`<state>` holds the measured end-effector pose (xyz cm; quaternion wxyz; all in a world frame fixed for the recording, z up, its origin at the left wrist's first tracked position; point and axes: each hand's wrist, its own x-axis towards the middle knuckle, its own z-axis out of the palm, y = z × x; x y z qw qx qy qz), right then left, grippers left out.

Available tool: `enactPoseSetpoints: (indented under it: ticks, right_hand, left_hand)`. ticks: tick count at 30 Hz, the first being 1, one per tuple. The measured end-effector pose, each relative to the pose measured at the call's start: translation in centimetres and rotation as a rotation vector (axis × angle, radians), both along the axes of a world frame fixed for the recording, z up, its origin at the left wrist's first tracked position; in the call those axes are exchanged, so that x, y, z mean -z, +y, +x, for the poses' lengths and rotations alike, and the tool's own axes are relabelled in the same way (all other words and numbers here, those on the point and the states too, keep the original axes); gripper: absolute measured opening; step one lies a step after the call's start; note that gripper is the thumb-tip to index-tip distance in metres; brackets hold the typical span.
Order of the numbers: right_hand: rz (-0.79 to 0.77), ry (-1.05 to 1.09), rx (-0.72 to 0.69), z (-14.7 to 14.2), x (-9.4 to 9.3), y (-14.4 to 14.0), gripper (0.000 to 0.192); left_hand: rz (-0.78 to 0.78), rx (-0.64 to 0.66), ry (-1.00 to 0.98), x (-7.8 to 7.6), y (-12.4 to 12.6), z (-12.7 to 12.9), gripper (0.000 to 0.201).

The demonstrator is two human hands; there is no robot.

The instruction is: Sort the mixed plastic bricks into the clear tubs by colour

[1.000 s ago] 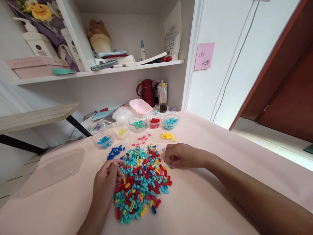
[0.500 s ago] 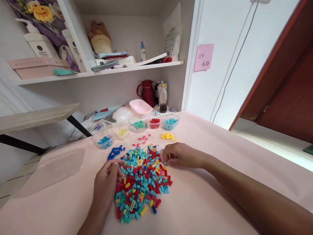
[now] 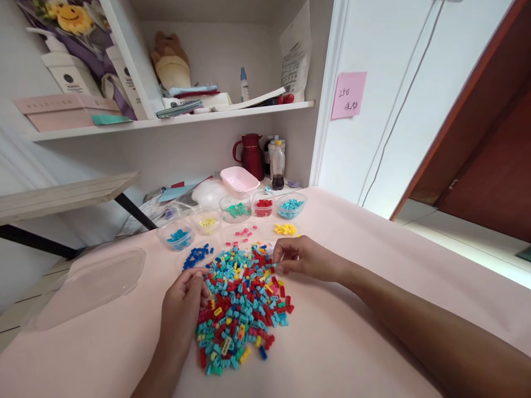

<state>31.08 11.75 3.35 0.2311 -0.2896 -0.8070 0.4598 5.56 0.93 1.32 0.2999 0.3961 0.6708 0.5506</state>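
Bricks: mixed pile (image 3: 243, 309) sits btwn my 2 hands. Left hand (image 3: 182, 307) curled against pile edge, prob. bracing it; right hand (image 3: 305, 258) fingertips pinch 1 small piece at far edge. Sorted tubs (image 3: 236, 209) just beyond.

bright even daylight from the right, soft shadows, wide-angle bending at edges, sharp centre

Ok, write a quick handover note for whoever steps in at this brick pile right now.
Left hand: resting at the left edge of the mixed brick pile, fingers curled; whether it holds anything cannot be seen.
Right hand: fingertips pinching at the pile's far right edge, apparently on a small brick.
Done: tubs behind the pile hold blue, yellow, green, red and teal bricks; loose dark blue, pink and yellow groups lie on the table.
Left: most of the pile is unsorted.
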Motion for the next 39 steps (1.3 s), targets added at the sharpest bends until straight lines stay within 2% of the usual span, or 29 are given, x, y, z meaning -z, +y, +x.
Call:
enactPoseSetpoints:
  ticks: [4,10,23,39]
  right_hand:
    - [-0.05,-0.014,-0.022,-0.3,0.9,0.2,0.008]
    - [-0.015,-0.06,-0.002,-0.4,2.0,0.4,0.009]
    - [0.022,-0.108,-0.005,-0.5,1.5,0.2,0.013]
    - [0.049,-0.089,-0.022,-0.6,1.9,0.2,0.013]
  left_hand:
    - [-0.002,0.002,0.013,0.0,0.0,0.0,0.039]
    - [-0.002,0.005,0.02,0.1,0.1,-0.1,0.037]
    - [-0.018,0.008,0.039,0.1,0.0,-0.1,0.035]
    - [-0.02,0.04,0.066,0.0,-0.1,0.3,0.032]
